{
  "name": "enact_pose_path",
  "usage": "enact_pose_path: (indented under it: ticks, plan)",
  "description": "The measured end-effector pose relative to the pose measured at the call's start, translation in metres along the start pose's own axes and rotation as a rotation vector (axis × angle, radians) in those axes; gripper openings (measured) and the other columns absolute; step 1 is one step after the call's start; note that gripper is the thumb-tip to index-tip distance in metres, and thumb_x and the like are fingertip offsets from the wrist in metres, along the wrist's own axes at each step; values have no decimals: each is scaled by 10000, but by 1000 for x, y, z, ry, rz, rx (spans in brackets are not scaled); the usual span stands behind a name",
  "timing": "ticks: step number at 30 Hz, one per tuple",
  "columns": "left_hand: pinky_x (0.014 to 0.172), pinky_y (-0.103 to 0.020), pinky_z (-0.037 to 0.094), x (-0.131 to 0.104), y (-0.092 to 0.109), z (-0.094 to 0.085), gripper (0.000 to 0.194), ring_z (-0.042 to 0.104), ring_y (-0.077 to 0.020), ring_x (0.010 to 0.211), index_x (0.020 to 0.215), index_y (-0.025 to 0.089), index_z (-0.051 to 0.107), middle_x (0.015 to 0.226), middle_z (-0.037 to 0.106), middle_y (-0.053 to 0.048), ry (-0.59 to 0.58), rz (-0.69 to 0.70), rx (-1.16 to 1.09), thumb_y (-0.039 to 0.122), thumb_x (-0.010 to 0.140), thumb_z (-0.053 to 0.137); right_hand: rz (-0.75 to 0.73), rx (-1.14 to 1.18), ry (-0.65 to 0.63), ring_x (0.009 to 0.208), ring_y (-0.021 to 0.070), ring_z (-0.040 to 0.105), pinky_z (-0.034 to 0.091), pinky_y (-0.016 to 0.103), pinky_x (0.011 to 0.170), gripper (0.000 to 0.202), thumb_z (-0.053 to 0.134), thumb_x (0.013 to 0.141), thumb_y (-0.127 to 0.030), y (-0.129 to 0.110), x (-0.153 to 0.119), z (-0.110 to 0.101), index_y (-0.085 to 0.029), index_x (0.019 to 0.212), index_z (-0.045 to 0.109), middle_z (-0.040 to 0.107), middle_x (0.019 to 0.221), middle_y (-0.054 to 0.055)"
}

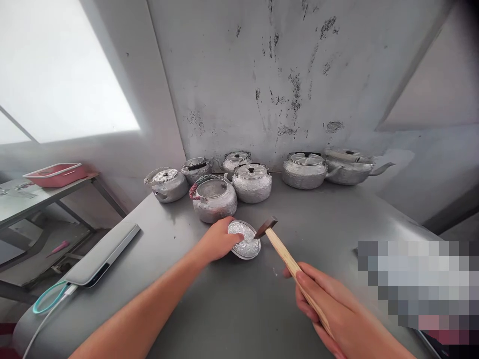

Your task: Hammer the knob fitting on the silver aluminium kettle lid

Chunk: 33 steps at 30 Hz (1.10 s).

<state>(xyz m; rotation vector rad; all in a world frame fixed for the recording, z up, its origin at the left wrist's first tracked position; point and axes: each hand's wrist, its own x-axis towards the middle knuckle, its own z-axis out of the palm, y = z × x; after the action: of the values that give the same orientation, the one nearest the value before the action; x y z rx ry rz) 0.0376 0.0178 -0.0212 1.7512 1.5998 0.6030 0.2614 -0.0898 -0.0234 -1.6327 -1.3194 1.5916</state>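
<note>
Fingers of the right hand (pixel 333 295) grasp a hammer (pixel 284 252) slanting from near right to far left, its tip at the right side of a textured metal lid (pixel 247 245), contact unclear. The left hand (pixel 220 239) clasps the lid's left edge. Farther off, an open kettle (pixel 217 207) stands on the worktop (pixel 224 309); no writing is legible.

A round, silver, crinkled metal lid (pixel 247 246) sits tilted, broad face upward, while a pale wooden-handled hammer (pixel 282 250) slants with its dark metal head's narrow end at the lid's right side.
</note>
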Motion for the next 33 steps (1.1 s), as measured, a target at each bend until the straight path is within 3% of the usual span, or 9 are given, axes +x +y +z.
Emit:
enact_pose_path:
  ticks: [5, 8, 12, 17, 21, 23, 28, 33]
  plan:
    - [829, -289, 486, 0, -2, 0, 399, 658, -260, 997, 1151, 157, 641, 1093, 723, -93, -3, -12, -29, 295, 777, 642, 29, -46, -12, 408, 60, 208, 225, 152, 297, 375, 244, 983, -611, 2, 0, -2, -291, 1071, 420, 336, 666, -104]
    - [791, -275, 484, 0, -2, 0, 344, 663, -242, 948, 1104, 167, 650, 1057, 729, -79, -4, -2, -43, 282, 780, 639, -44, -39, 9, 432, 77, 221, 246, 159, 310, 385, 240, 983, -620, 2, -1, -4, -298, 1088, 423, 320, 663, -99]
    - [750, -264, 479, 0, -2, 0, 292, 663, -227, 900, 1047, 176, 656, 1018, 731, -66, -1, 2, -50, 265, 770, 645, -49, -45, -17, 405, 70, 231, 230, 166, 295, 378, 233, 983, -611, 1, -1, -3, -293, 1027, 433, 334, 678, -92]
    - [739, -262, 482, 1, -4, 1, 309, 662, -227, 888, 1061, 174, 664, 977, 730, -68, 8, -1, -55, 280, 771, 653, -77, -37, 12, 429, 78, 235, 250, 162, 302, 380, 248, 976, -620, -2, -4, 0, -292, 1006, 436, 318, 666, -93]
    - [738, -264, 491, 2, -6, 2, 356, 663, -236, 894, 1099, 165, 667, 940, 730, -74, 15, -7, -58, 296, 768, 667, -2, -72, -27, 416, 68, 241, 222, 164, 301, 387, 236, 984, -608, -3, -5, -1, -278, 1018, 434, 345, 675, -89]
    - [741, -264, 493, 2, -6, 2, 360, 663, -237, 899, 1104, 164, 669, 933, 730, -73, 17, -8, -60, 295, 768, 669, -48, -44, -14, 424, 74, 233, 242, 165, 312, 400, 216, 983, -619, -2, -5, -2, -290, 1069, 427, 336, 669, -92]
    - [745, -267, 496, 3, -7, 3, 363, 663, -238, 895, 1102, 167, 674, 918, 728, -71, 21, -6, -62, 290, 761, 674, 11, -90, -27, 439, 84, 275, 259, 170, 308, 402, 232, 979, -613, -3, -6, -1, -278, 1054, 442, 349, 696, -73]
    - [743, -269, 496, 2, -7, 2, 370, 664, -230, 869, 1113, 169, 668, 914, 727, -68, 16, -1, -62, 287, 762, 671, -63, -94, 13, 532, 123, 361, 285, 169, 321, 420, 278, 960, -628, -2, -8, 2, -270, 1069, 467, 380, 716, -45]
